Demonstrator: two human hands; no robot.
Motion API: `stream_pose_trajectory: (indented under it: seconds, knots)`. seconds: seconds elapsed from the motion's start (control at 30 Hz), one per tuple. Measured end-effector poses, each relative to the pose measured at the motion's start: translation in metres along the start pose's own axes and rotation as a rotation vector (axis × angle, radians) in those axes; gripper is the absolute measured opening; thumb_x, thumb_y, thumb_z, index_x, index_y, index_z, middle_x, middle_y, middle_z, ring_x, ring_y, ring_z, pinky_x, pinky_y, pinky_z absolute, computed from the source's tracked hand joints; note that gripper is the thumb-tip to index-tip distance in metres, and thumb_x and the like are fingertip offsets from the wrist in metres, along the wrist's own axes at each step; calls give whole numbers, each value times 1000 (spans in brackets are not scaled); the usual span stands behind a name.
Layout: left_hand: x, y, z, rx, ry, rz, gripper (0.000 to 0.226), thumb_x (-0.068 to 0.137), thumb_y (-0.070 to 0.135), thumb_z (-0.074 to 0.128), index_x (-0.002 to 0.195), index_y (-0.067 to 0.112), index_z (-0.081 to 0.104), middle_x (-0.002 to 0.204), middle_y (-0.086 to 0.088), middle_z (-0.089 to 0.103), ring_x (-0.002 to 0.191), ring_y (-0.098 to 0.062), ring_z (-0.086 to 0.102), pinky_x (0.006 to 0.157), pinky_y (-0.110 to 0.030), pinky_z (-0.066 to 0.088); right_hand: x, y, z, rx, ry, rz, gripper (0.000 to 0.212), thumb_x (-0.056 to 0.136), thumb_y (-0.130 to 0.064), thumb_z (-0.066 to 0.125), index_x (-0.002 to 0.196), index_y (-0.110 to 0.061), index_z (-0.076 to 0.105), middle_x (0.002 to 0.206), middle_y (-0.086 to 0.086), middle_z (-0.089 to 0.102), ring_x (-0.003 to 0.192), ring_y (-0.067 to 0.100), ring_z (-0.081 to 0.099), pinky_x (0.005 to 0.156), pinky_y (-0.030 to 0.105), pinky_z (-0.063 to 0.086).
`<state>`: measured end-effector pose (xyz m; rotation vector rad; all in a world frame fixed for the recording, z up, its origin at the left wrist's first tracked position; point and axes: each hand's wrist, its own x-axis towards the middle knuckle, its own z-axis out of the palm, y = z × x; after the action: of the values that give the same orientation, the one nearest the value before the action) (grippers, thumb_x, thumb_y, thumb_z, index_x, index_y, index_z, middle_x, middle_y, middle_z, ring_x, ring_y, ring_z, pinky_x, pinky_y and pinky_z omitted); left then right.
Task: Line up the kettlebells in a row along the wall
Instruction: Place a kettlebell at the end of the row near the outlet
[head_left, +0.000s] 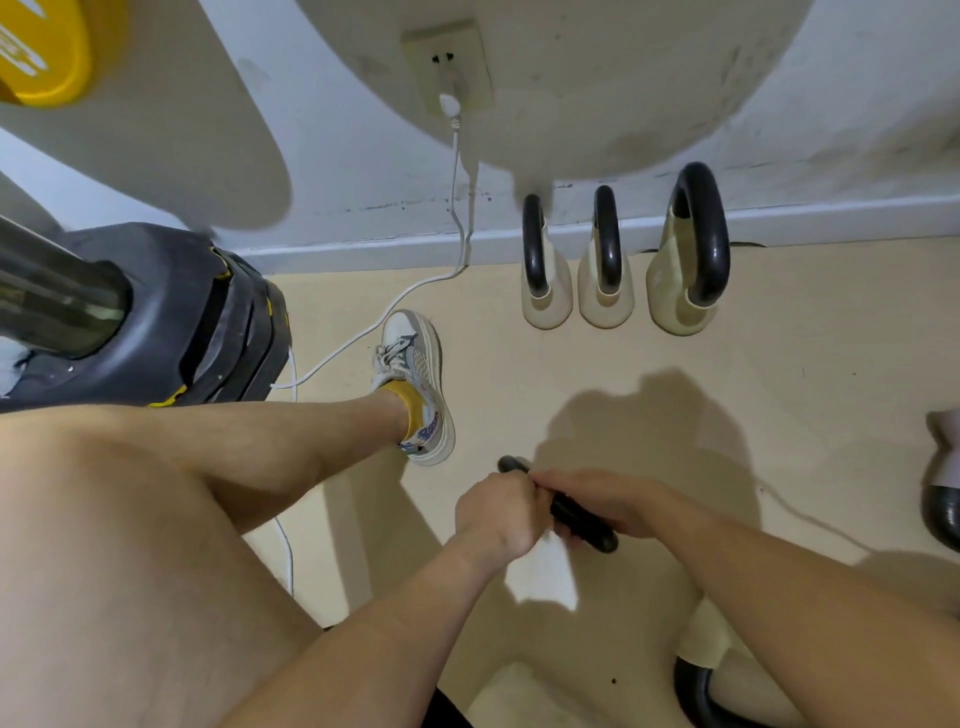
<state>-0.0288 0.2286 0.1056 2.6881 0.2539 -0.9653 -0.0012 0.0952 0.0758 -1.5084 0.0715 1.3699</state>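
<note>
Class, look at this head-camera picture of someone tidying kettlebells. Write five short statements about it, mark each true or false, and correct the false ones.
1. Three cream kettlebells with black handles stand by the wall: the left kettlebell, the middle kettlebell and the right kettlebell. True.
2. Both hands, the left hand and the right hand, grip one black handle. True.
3. The wall socket is empty. False: a white plug with a cable sits in it.
4. The person is barefoot. False: a shoe and a yellow sock show.
5. The right kettlebell is the smallest of the three. False: it looks the largest.
</note>
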Motion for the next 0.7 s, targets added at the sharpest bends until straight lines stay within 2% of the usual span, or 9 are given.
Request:
stream_pose_trajectory:
  seconds: [0.03, 0.1, 0.17, 0.23, 0.3, 0.37, 0.43, 0.57, 0.7]
  knots:
    - [3, -2, -5, -20, 13, -23, 32, 84, 33, 41, 84, 17, 68, 79, -3, 72, 80, -26, 68, 70, -31, 51, 2, 0, 5, -14, 51, -9, 52, 94, -59, 38, 73, -16, 56, 60, -1, 57, 52, 15, 50, 53, 25, 45]
    - [7, -2, -15, -235, -60, -108, 23, 75, 22, 46, 69, 17, 68, 61, 0, 69, 62, -19, 65, 61, -26, 49, 10, 2, 16, 19, 161, -60, 53, 90, -64, 39, 67, -19, 52, 58, -2, 50, 47, 15, 42, 44, 23, 35]
    - [8, -2, -18, -491, -146, -210, 28, 77, 13, 44, 59, 11, 65, 55, -5, 65, 50, -20, 60, 50, -22, 45, 20, 4, 23, 13, 287, -99, 55, 83, -68, 41, 59, -19, 49, 54, 0, 47, 42, 16, 39, 43, 22, 32]
    - [11, 0, -17, -620, -183, -269, 31, 81, 11, 40, 64, 6, 64, 62, -10, 66, 53, -24, 62, 45, -20, 42, 25, 3, 22, -70, 353, -92, 61, 78, -73, 37, 51, -19, 49, 46, -2, 49, 42, 17, 42, 49, 27, 37]
    - [22, 3, -18, -631, -186, -249, 30, 85, 13, 38, 73, 8, 65, 71, -10, 71, 60, -28, 69, 46, -22, 44, 28, -4, 11, -134, 378, -79, 67, 84, -69, 35, 44, -18, 53, 42, -2, 50, 44, 18, 47, 57, 29, 41]
    - [39, 9, -26, -636, -195, -244, 30, 89, 16, 38, 83, 8, 66, 86, -14, 76, 66, -29, 71, 49, -24, 48, 33, -12, -3, -127, 423, -66, 70, 90, -63, 37, 41, -16, 51, 38, 0, 50, 41, 17, 47, 54, 28, 41]
    - [55, 12, -35, -690, -237, -280, 35, 92, 16, 35, 95, 1, 67, 93, -19, 75, 65, -27, 70, 53, -24, 52, 40, -23, -12, -62, 446, -55, 66, 89, -62, 41, 44, -15, 51, 36, -1, 51, 37, 18, 46, 50, 26, 40]
    - [62, 9, -43, -1078, -263, -436, 34, 95, 14, 28, 91, 4, 61, 73, -11, 64, 65, -19, 62, 60, -26, 49, 60, -49, -9, -50, 415, -56, 45, 94, -45, 43, 59, -19, 50, 56, 4, 59, 45, 21, 50, 49, 26, 40]
    - [74, 8, -48, -1573, -30, -576, 36, 99, 15, 26, 85, 4, 57, 66, -17, 59, 63, -23, 60, 67, -31, 44, 80, -82, -7, -177, 408, -100, 35, 91, -45, 42, 81, -15, 57, 78, 10, 67, 67, 26, 64, 60, 31, 48]
